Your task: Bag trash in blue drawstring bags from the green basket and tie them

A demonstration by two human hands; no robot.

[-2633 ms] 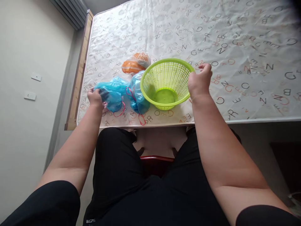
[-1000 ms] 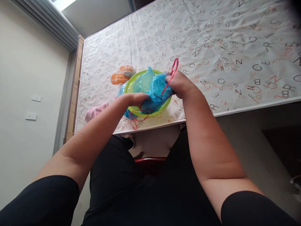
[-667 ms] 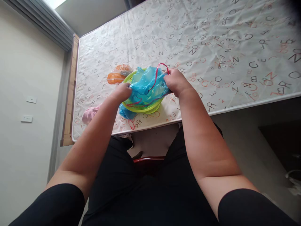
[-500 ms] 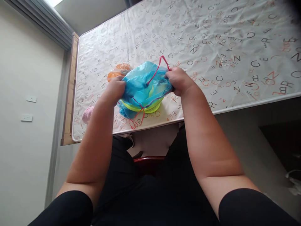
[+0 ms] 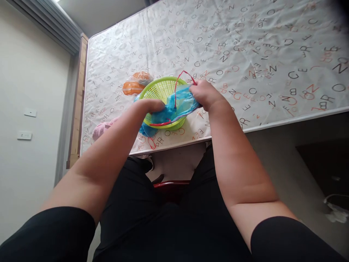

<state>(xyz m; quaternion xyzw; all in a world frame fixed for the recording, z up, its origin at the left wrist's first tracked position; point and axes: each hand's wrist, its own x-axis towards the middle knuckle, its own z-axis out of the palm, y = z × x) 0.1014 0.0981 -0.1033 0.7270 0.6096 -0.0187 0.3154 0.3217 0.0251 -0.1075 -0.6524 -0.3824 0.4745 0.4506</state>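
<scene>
A blue translucent plastic drawstring bag (image 5: 178, 103) with a red cord is stretched between my hands, over a lime-green plastic basket (image 5: 156, 87) with slatted walls. My right hand (image 5: 205, 95) is closed on the bag's right edge, beside the raised loop of red cord (image 5: 178, 78). My left hand (image 5: 155, 105) grips gathered blue film above the basket; its fingertips are partly hidden in the folds. More blue plastic (image 5: 148, 130) lies by the basket's lower left side, with a red cord trailing on the table.
Orange-and-clear plastic packaging (image 5: 133, 88) lies just left of the basket. Beyond my left forearm is a pink cloth item (image 5: 102, 129), partly covered. The letter-printed tabletop (image 5: 245, 43) has its front edge close to my lap.
My left hand has moved right and slightly down, bunching the bag that was spread wide. More of the green basket shows now. My right hand has stayed nearly in place.
</scene>
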